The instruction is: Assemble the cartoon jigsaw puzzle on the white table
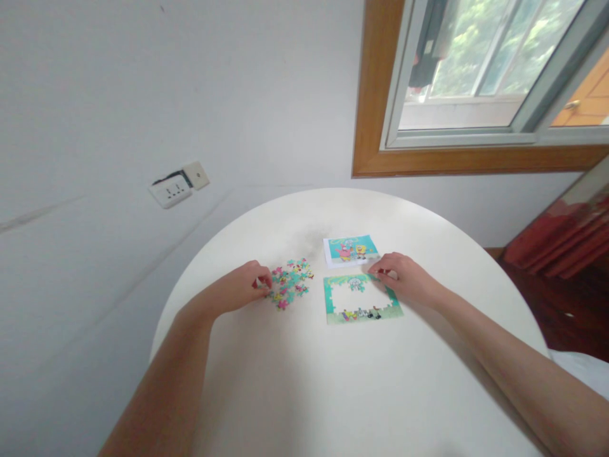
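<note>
A partly built jigsaw puzzle (360,312) lies on the round white table (333,393); its green border is joined and the middle is bare. My right hand (398,274) rests on its upper right corner, fingertips pressed to the edge. A heap of loose pink and teal puzzle pieces (291,282) lies to the left. My left hand (247,283) sits at the heap's left side with fingers curled, pinching at a piece. A printed reference picture (350,249) lies just behind the puzzle.
The table stands against a white wall with a socket plate (170,189) on it. A wood-framed window (476,95) is at the upper right. Red fabric (561,244) and dark floor lie to the right.
</note>
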A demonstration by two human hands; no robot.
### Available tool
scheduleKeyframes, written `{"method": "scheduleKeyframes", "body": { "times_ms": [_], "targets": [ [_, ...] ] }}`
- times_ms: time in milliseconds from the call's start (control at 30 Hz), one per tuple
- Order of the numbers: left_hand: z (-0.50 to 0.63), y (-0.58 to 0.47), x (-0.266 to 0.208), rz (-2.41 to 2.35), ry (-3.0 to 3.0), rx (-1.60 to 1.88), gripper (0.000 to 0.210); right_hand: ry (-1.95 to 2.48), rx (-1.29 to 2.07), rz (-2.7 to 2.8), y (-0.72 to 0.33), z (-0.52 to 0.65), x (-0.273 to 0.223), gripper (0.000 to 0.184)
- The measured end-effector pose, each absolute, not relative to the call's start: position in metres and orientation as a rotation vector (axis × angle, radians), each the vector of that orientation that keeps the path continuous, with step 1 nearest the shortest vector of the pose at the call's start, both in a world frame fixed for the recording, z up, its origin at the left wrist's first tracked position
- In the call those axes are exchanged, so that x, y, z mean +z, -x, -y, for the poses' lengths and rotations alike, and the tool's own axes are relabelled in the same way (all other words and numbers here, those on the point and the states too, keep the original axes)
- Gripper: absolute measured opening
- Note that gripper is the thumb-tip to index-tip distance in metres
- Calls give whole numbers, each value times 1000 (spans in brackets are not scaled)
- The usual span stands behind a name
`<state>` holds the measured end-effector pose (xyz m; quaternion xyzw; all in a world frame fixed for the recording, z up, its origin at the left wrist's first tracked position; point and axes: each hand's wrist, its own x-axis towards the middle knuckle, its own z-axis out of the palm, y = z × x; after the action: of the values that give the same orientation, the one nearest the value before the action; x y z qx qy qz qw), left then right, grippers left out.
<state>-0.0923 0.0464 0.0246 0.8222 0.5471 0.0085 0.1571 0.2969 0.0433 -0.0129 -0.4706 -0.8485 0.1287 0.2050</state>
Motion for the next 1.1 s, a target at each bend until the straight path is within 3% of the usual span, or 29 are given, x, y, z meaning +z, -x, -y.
{"method": "scheduleKeyframes", "body": {
  "times_ms": [800, 1100],
  "targets": [
    [-42, 92, 31, -1677, -2213, -97, 36, 1308, 375, 2363, -297, -43, -9, 25],
    [-40, 84, 36, -1649, -2264, -105, 24, 1317, 347, 2368, -296, -43, -10, 26]
  ]
}}
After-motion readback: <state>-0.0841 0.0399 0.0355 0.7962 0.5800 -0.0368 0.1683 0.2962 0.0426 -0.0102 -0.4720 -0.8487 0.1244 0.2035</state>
